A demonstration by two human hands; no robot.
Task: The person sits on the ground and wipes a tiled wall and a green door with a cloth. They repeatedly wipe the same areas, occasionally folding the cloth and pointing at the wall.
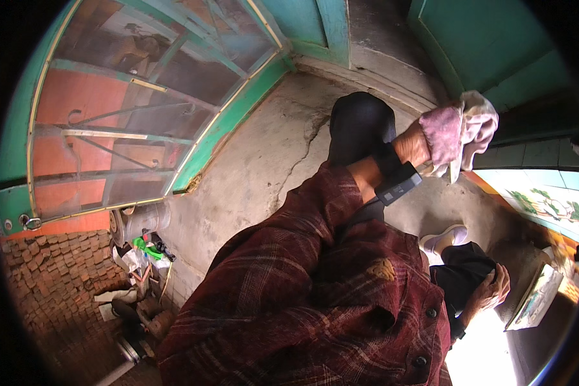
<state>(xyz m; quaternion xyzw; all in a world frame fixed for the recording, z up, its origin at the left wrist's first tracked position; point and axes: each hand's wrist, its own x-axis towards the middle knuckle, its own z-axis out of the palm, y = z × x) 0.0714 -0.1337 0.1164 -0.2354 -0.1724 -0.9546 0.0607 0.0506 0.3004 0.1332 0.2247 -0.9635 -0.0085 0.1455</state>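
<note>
My left hand [439, 132], out at the upper right, is mostly hidden by a bunched pink and whitish cloth [477, 125] that it holds beside the dark green woodwork. A black strap with a small device [399, 184] is around that wrist. My right hand [493, 288] rests on my black-trousered right knee [463, 272], its fingers bent over it with nothing seen in them. My other knee [362, 123] is bent near the left forearm. A light slip-on shoe [446, 239] is on my foot.
A green-framed screen door [236, 113] stands at the left. Below it lie a metal cylinder [149, 219], debris and brick paving [62, 275]. Cracked concrete [255, 159] lies beneath me. Green panels [502, 48] and picture tiles [547, 200] are at the right, above a leaning board [535, 299].
</note>
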